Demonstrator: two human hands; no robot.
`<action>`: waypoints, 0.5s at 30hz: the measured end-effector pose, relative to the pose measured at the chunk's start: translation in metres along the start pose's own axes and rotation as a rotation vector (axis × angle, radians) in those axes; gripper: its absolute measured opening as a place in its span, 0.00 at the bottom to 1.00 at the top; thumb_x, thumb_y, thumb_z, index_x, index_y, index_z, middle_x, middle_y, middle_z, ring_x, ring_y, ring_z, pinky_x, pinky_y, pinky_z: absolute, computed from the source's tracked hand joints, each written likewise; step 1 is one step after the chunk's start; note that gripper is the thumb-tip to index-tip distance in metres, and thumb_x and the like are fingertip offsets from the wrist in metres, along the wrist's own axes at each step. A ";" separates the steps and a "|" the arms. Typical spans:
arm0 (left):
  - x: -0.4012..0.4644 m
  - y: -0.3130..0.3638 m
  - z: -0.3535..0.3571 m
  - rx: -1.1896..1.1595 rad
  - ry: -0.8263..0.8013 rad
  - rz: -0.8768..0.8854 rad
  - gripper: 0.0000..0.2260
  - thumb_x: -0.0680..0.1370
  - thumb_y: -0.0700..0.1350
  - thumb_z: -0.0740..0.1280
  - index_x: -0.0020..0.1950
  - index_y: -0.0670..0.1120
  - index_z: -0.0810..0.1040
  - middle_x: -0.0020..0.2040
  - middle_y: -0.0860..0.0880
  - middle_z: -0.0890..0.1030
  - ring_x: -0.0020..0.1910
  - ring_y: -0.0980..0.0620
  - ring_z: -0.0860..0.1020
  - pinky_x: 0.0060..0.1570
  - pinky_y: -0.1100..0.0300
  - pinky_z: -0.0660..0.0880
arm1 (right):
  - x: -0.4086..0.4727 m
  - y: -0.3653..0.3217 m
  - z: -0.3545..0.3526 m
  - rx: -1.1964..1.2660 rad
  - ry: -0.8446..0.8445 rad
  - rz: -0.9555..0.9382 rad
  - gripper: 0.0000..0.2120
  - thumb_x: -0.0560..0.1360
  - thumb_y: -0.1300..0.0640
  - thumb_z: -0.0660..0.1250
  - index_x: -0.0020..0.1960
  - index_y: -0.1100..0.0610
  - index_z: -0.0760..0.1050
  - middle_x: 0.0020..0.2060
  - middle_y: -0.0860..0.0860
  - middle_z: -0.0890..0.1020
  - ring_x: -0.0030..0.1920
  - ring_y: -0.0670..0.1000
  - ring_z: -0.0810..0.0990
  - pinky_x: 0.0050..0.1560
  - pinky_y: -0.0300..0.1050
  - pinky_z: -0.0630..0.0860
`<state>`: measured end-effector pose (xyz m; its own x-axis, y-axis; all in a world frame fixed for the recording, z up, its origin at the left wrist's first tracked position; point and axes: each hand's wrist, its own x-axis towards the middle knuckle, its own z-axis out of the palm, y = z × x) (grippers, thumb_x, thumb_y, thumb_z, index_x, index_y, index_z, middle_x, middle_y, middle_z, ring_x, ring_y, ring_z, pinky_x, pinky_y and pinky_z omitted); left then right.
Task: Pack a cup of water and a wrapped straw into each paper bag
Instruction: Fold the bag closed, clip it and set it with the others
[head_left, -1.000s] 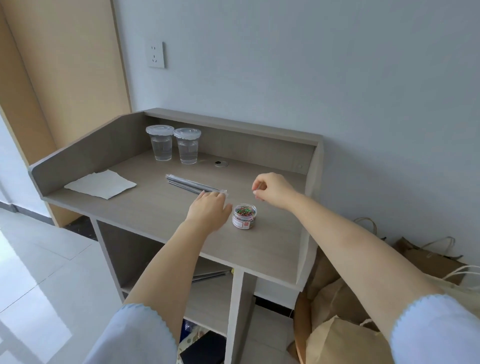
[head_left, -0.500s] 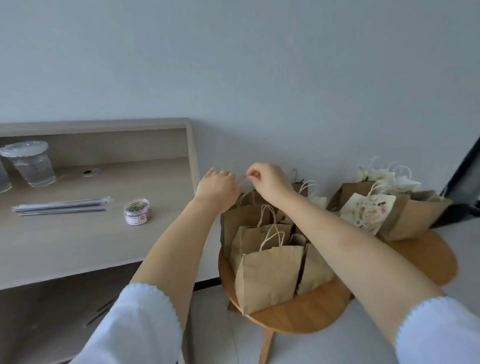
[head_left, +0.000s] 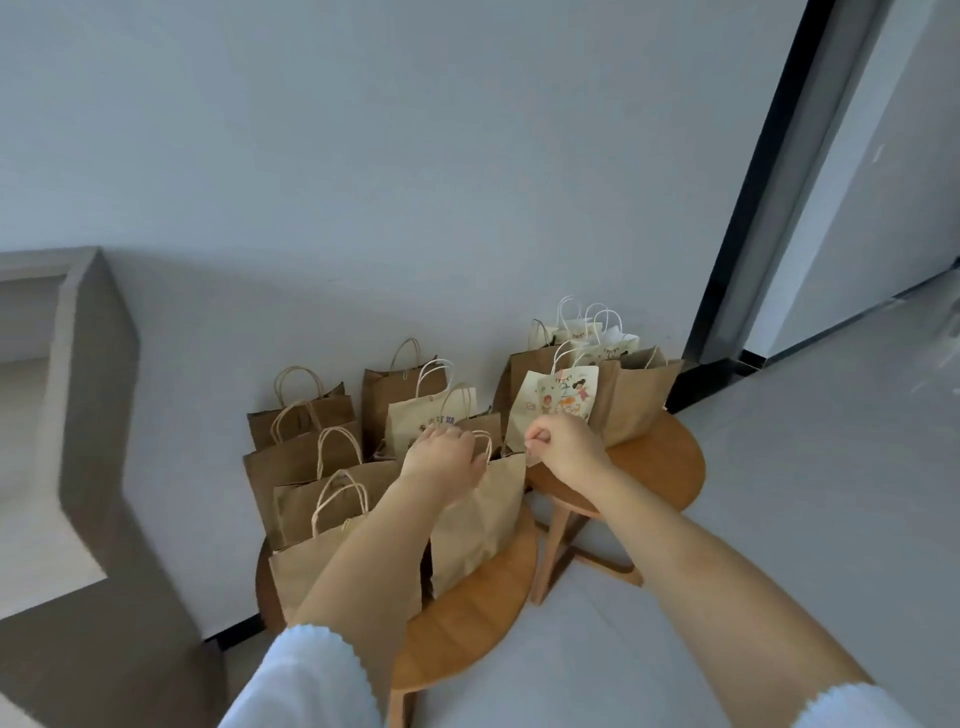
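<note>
Paper bag (head_left: 480, 525), plain brown, stands on the near round wooden stool (head_left: 467, 613) among other brown bags; I have my left hand (head_left: 441, 457) at its top edge, fingers curled over the rim by the twine handle (head_left: 485, 447); my right hand (head_left: 563, 449) pinches the bag's right corner, fingers closed tight; a printed bag (head_left: 561, 400) sits just beyond on the second stool (head_left: 660, 467); grey desk (head_left: 78, 415) at left.

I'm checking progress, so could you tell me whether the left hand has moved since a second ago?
Yes. The left hand left the desk and now grips the top edge of a brown paper bag on the round wooden table.
</note>
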<state>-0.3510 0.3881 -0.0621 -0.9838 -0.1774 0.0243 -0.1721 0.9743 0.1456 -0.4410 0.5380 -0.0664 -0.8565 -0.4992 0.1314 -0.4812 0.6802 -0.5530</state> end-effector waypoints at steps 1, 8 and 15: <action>0.010 0.019 0.008 -0.015 -0.019 0.004 0.18 0.83 0.51 0.53 0.66 0.42 0.71 0.66 0.46 0.72 0.68 0.46 0.67 0.69 0.55 0.58 | 0.001 0.020 -0.008 -0.002 -0.006 0.015 0.07 0.77 0.63 0.63 0.48 0.59 0.81 0.46 0.53 0.83 0.49 0.52 0.80 0.50 0.45 0.74; 0.072 0.157 0.054 -0.022 -0.128 0.066 0.18 0.83 0.52 0.52 0.65 0.42 0.71 0.65 0.44 0.73 0.67 0.45 0.68 0.68 0.53 0.60 | 0.006 0.155 -0.074 -0.014 0.000 0.079 0.07 0.78 0.61 0.63 0.50 0.59 0.80 0.45 0.51 0.83 0.46 0.49 0.80 0.46 0.42 0.75; 0.137 0.226 0.075 -0.048 -0.172 0.078 0.18 0.83 0.52 0.52 0.66 0.43 0.70 0.67 0.45 0.72 0.70 0.46 0.66 0.72 0.53 0.57 | 0.033 0.247 -0.120 -0.014 0.010 0.143 0.07 0.78 0.61 0.63 0.50 0.58 0.80 0.44 0.51 0.83 0.46 0.49 0.80 0.49 0.43 0.76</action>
<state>-0.5286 0.5944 -0.1001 -0.9888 -0.0709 -0.1314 -0.0961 0.9757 0.1968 -0.6100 0.7538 -0.1001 -0.9184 -0.3911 0.0602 -0.3565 0.7515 -0.5551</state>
